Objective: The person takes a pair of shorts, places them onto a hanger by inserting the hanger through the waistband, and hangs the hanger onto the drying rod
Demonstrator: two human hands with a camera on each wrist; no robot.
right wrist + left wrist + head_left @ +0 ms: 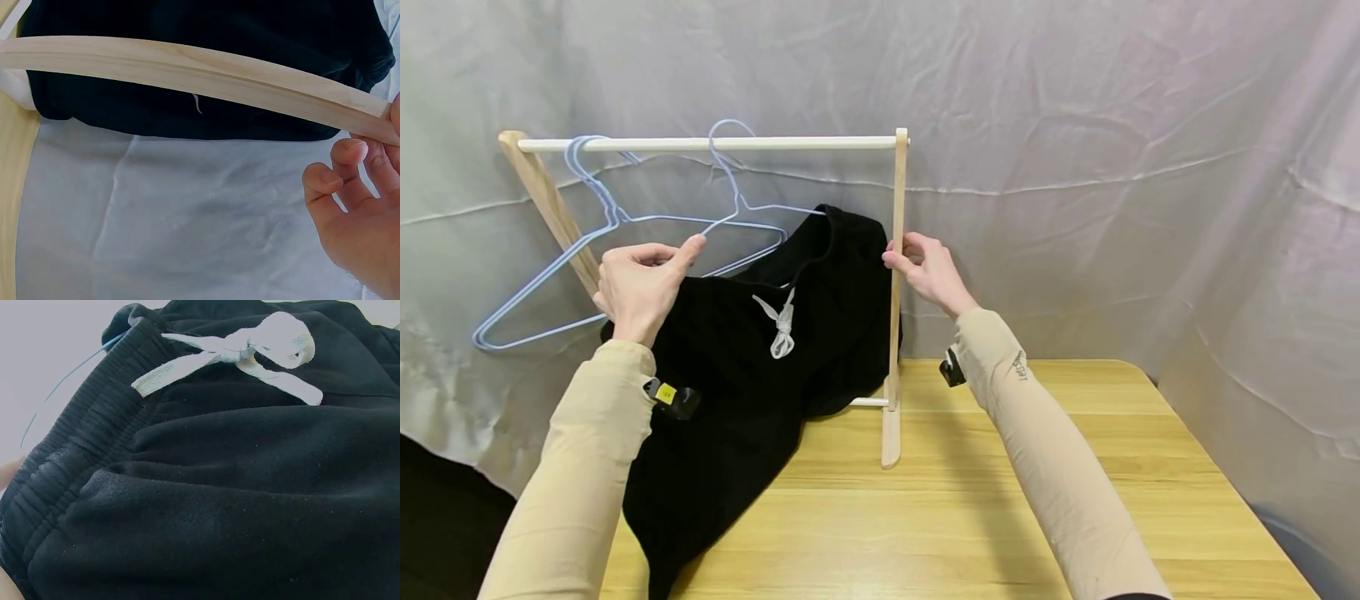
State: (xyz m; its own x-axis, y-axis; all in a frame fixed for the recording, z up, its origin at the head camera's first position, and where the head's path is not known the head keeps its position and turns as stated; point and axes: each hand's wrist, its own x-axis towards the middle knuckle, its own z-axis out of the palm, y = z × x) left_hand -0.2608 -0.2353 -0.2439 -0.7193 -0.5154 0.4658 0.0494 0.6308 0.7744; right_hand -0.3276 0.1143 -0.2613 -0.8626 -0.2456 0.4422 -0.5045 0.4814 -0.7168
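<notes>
Black drawstring pants (722,375) hang slanted from a light-blue hanger (726,171), whose hook is over the rack's white rail. A tied white drawstring (782,325) shows at the front of the waistband, also in the left wrist view (237,347). My left hand (643,287) pinches the waistband's left corner by the hanger's shoulder; its fingers are mostly hidden in the left wrist view. My right hand (928,267) holds the rack's right wooden upright (897,317) between thumb and fingers. The right wrist view shows this hand (362,206) at the upright, beside the pants.
More light-blue hangers (542,283) hang at the rail's left end. The white rail (820,143) runs between the right upright and the left wooden upright (550,200). The rack stands on a wooden table (1037,483), with a grey cloth (1075,167) behind it.
</notes>
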